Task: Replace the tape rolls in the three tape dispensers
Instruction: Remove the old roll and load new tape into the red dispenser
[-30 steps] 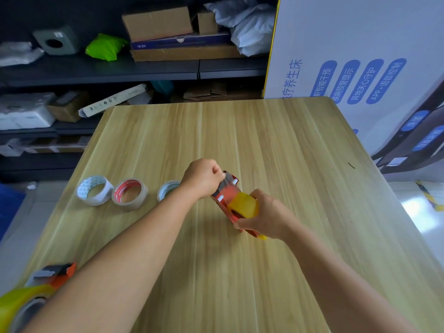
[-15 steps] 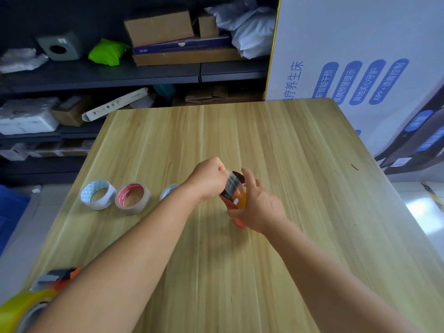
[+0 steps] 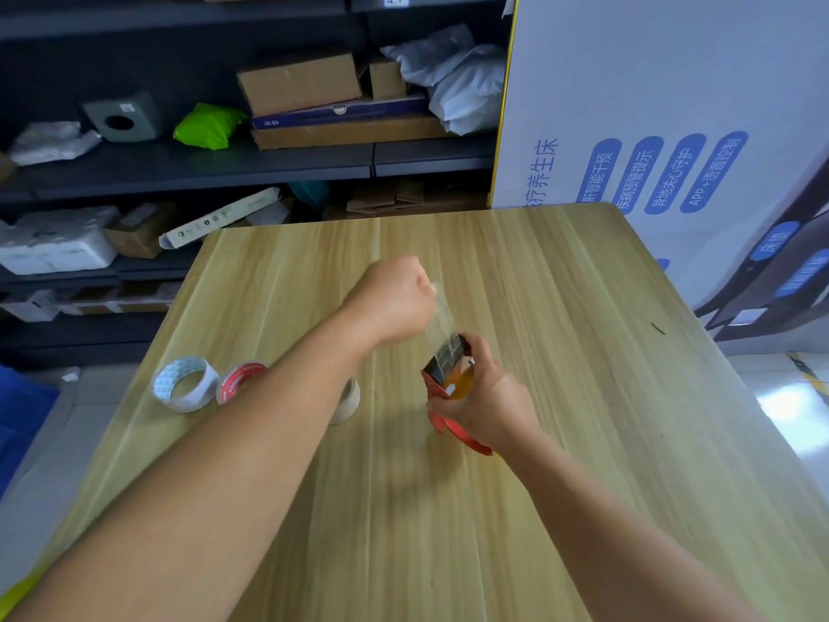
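- Table [image 3: 560, 397]: pale wood grain, smooth, matt.
- Tape dispenser [image 3: 442, 383]: red glossy plastic, metal toothed blade.
- Tape strip [image 3: 437, 316]: clear, shiny film.

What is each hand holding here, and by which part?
Right hand grips the red tape dispenser around its body. Left hand pinches the clear tape strip by its free end.

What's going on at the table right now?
A person's right hand grips a red tape dispenser loaded with a yellowish roll, above the wooden table. The left hand pinches a strip of clear tape drawn out past the blade. Three loose rolls lie to the left, partly behind the left forearm.
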Motion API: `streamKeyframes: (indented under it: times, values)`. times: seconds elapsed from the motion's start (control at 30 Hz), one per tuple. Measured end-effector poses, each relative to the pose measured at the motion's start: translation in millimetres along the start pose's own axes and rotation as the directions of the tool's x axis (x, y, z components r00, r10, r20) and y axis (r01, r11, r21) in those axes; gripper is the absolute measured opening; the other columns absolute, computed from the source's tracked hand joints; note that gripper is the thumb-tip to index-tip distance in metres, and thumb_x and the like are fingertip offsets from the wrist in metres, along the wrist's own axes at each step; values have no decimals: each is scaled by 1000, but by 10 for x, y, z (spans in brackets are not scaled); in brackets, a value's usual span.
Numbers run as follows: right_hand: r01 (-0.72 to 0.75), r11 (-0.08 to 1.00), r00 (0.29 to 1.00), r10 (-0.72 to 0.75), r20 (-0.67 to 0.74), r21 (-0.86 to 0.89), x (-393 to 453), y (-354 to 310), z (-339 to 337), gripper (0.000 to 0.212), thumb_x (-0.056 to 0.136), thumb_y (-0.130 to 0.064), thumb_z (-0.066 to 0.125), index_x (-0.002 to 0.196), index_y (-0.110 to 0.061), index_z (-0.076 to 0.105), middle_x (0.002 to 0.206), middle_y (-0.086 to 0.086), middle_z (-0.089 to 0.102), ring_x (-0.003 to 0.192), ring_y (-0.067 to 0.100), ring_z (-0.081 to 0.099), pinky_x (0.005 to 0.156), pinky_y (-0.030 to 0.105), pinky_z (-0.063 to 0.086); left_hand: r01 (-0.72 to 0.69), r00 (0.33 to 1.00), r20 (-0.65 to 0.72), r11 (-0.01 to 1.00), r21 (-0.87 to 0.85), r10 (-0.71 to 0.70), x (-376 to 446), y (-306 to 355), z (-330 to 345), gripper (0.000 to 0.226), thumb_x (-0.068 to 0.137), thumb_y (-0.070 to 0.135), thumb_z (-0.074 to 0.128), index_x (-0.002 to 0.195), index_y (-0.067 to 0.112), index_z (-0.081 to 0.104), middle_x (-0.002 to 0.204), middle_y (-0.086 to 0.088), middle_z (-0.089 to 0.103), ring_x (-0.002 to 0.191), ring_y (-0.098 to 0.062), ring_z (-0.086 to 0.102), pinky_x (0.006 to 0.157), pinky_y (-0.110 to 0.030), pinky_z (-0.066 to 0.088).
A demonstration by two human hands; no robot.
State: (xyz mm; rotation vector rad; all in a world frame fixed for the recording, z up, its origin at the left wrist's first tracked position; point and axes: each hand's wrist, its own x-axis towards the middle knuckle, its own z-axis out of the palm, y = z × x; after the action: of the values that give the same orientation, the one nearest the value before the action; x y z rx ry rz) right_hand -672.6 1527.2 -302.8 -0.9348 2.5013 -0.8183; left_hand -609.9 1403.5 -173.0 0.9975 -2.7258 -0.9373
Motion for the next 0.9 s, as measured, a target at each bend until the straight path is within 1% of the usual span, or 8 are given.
streamKeyframes:
  times: [0.07,0.13,0.2,0.33,0.47,0.57,0.77,0.9]
  values:
    - [4,998,1000,-3,-22,67,-11,19,-20,79,62,-47,74,126,-41,28,95,-10,58,67,11,61,55,27,52,-16,1000,10,999,-36,17,12,65,-122,26,92,12,48,85,-7,64,90,-14,73,89,-22,70,77,-43,58]
    - [16,995,999,-13,-33,100,-12,23,-34,78,61,-49,74,125,-41,29,94,-12,56,66,8,60,54,25,51,-35,999,5,998,-45,35,18,113,-199,25,91,9,48,80,-3,67,86,-5,74,90,-13,69,82,-40,56]
    - [16,993,1000,-14,-14,114,-20,48,-45,77,61,-50,74,124,-42,30,92,-15,54,66,6,60,52,24,50,-53,998,-37,996,-74,50,18,162,-294,29,94,13,45,77,4,66,80,-1,74,80,-10,70,80,-37,56]
    - [1,988,1000,-5,23,153,-73,137,-61,79,60,-53,76,124,-46,29,85,-24,48,63,0,57,47,18,45,-53,996,-72,988,-148,43,33,246,-480,26,97,15,45,79,6,62,76,-1,73,64,-9,71,60,-24,58]
    - [22,987,998,-32,58,157,-93,140,-35,84,58,-55,76,126,-47,27,99,-17,54,71,4,60,56,22,50,-43,996,-91,980,-193,26,35,291,-443,26,96,11,45,74,9,60,78,-4,71,67,-13,71,57,-23,56]
    - [35,983,996,-49,72,181,-141,181,-34,83,57,-55,75,124,-50,27,99,-16,56,70,4,61,53,19,48,-21,992,-123,980,-200,-3,71,239,-463,22,91,6,49,74,8,62,79,-6,71,70,-17,70,60,-26,55]
    - [45,952,997,-60,39,303,-191,255,-144,80,50,-57,71,117,-63,27,96,-23,53,76,-4,60,54,14,44,120,967,-186,952,-280,-176,173,-142,-419,12,88,7,56,80,11,64,77,-7,67,69,-17,66,59,-25,51]
    - [53,930,997,-70,33,364,-180,270,-262,81,49,-55,74,115,-67,28,101,-21,53,85,-8,57,61,14,44,277,902,-163,827,-489,-399,201,-588,-190,7,86,4,58,87,11,60,80,-9,67,67,-20,63,67,-33,57]
